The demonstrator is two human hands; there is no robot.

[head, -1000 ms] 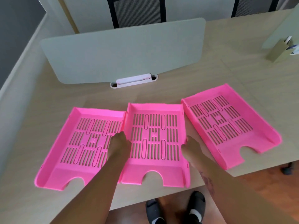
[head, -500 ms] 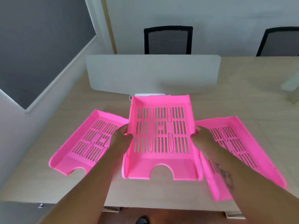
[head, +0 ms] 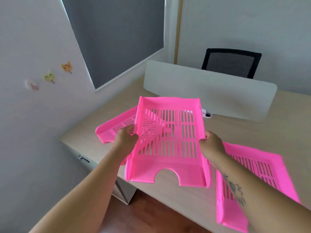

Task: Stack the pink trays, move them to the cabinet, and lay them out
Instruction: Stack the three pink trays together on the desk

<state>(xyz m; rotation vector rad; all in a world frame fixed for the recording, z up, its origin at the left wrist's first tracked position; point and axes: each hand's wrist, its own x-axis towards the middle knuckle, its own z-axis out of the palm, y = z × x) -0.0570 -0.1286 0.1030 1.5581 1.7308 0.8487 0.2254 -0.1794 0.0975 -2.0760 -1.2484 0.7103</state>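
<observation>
Pink slotted plastic tray (head: pixel 168 140), pinched at both side walls by left hand (head: pixel 125 140) and right hand (head: pixel 212 145), hangs over the desk; stacking begins, likely onto the matching tray at ten o'clock (head: pixel 116 125).

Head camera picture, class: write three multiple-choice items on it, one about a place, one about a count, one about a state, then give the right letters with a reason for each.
1. Where is the black chair?
A. behind the divider panel
B. on the desk
C. under the desk

2. How many pink trays show?
A. two
B. three
C. five

3. What state is the middle tray in?
A. flat on the desk
B. held in the air
C. stacked in another

Answers:
1 A, its back rises beyond the panel.
2 B, the left tray, middle tray and right tray.
3 B, the left hand and right hand grip its sides.
</observation>
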